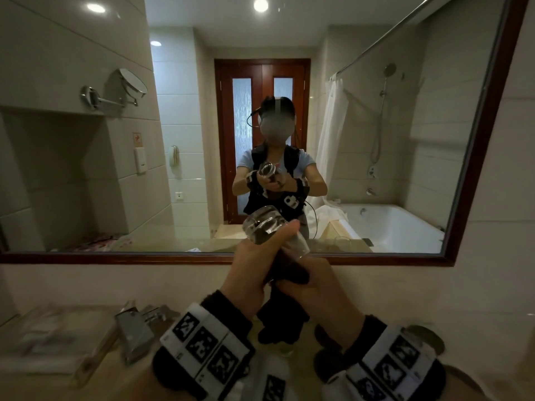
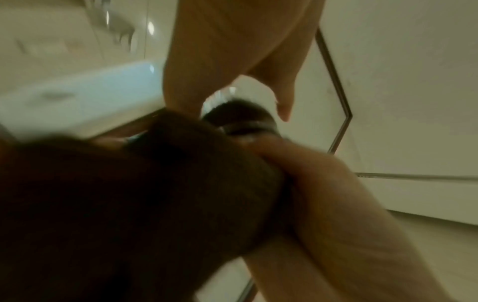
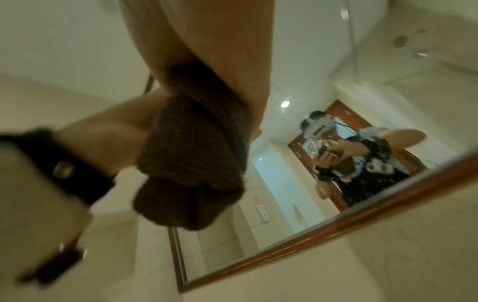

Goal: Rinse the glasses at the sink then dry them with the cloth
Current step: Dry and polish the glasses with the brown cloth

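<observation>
- Glass tumbler (image 1: 267, 230), clear and thick-based, sits chest-high in front of the wall mirror, tilted with its base toward the mirror and its mouth toward the person, above the vanity counter.
- Nearest the camera, two black wristbands carrying white marker tags frame the work; both hands meet just beyond them.
- Left hand (image 1: 249, 273) grips the tumbler from the left, thumb lying along its wall and fingers curled round the far side; in the left wrist view thumb and fingers ring the glass.
- Right hand (image 1: 311, 287) is closed round a dark brown ribbed cloth (image 1: 285, 308), pushing one end of it into the tumbler's mouth while the rest hangs below in a bunch.
- Judged from the pictures, the step in hand is drying the inside; the rinse for this glass looks done.
- To do it well, the left hand should keep a firm, steady hold on the wet wall while the right hand twists the cloth against the inner surface down to the base, then wipes the rim and outside.
- Wet glass is slippery, so a loose hold risks a drop onto the hard counter.
- Below the hands, a chrome tap (image 1: 133, 331) stands on the beige stone counter (image 1: 434, 308), with folded white items in a tray to its left.
- Farther back, a second clear glass (image 1: 343, 243) stands by the wood-framed mirror (image 1: 477, 134), apparently waiting its turn.
</observation>
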